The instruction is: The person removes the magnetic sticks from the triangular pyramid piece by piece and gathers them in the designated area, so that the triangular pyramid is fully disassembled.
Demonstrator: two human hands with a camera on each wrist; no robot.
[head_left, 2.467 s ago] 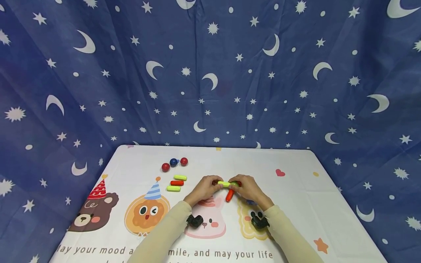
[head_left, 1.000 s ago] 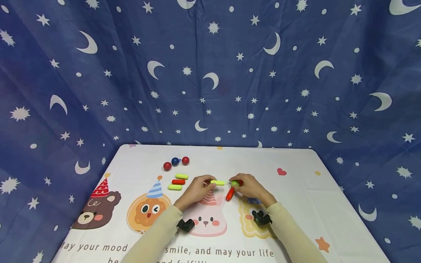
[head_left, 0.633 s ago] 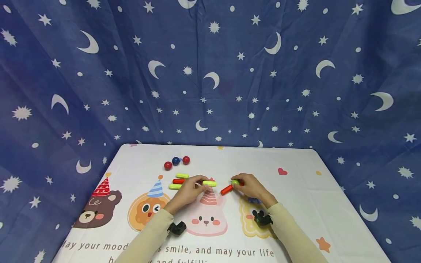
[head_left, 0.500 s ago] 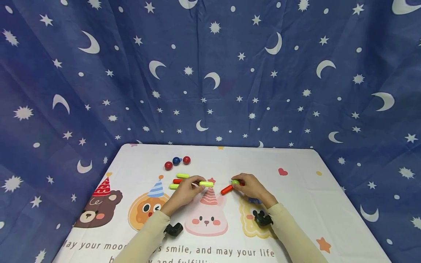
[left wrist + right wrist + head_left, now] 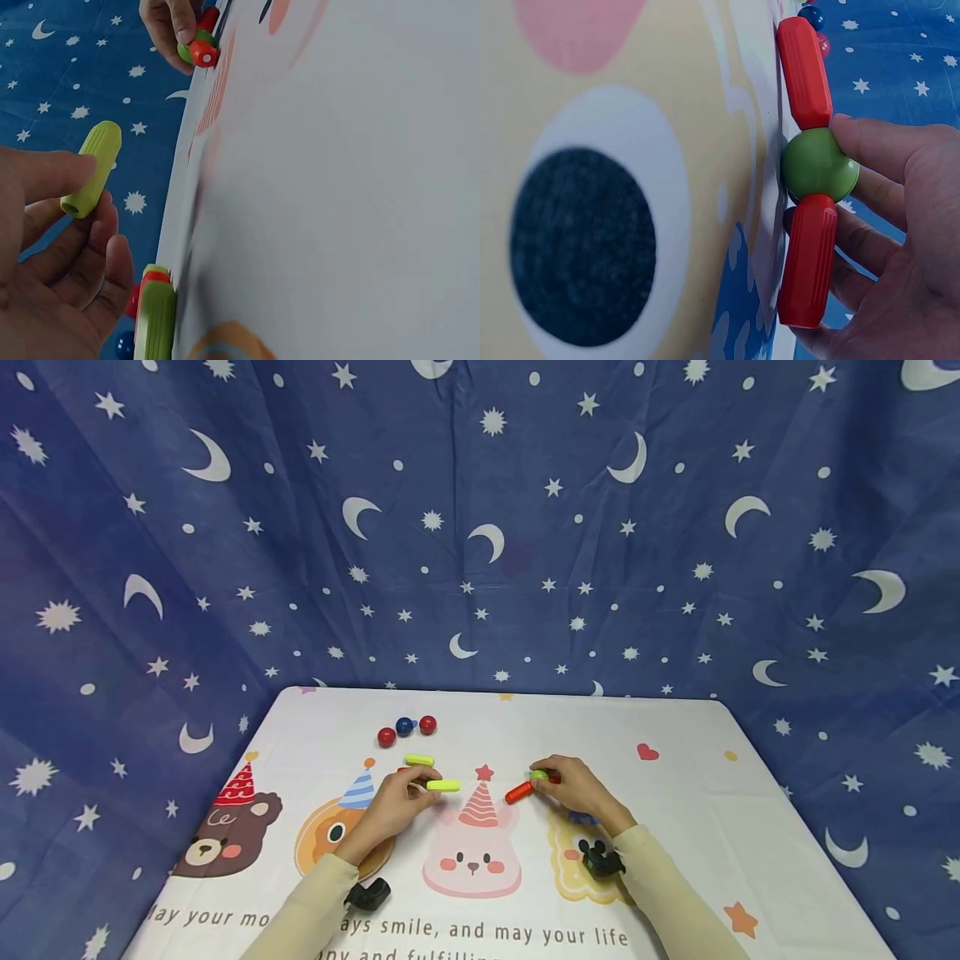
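Observation:
My left hand (image 5: 397,797) pinches a yellow-green ribbed rod (image 5: 443,786) between thumb and fingers, above the table. The left wrist view shows this rod (image 5: 96,169) with a hole in its end. My right hand (image 5: 576,787) holds a green ball (image 5: 817,166), its thumb on the ball's side. Two red rods meet that ball on opposite sides: one red rod (image 5: 805,73) points away to the left, the other red rod (image 5: 808,262) lies beside my curled fingers. All of this sits at the tabletop, right of the rabbit print.
Left of centre lie a yellow-green rod (image 5: 419,760) and a red rod mostly behind my left hand. Farther back are a red ball (image 5: 386,737), a blue ball (image 5: 404,727) and another red ball (image 5: 427,724). A starry blue curtain (image 5: 480,527) stands behind the table.
My left hand has carried the yellow-green rod left, away from the green ball, towards the loose rods. The front red rod has swung from pointing towards me to pointing left. The right hand barely moved.

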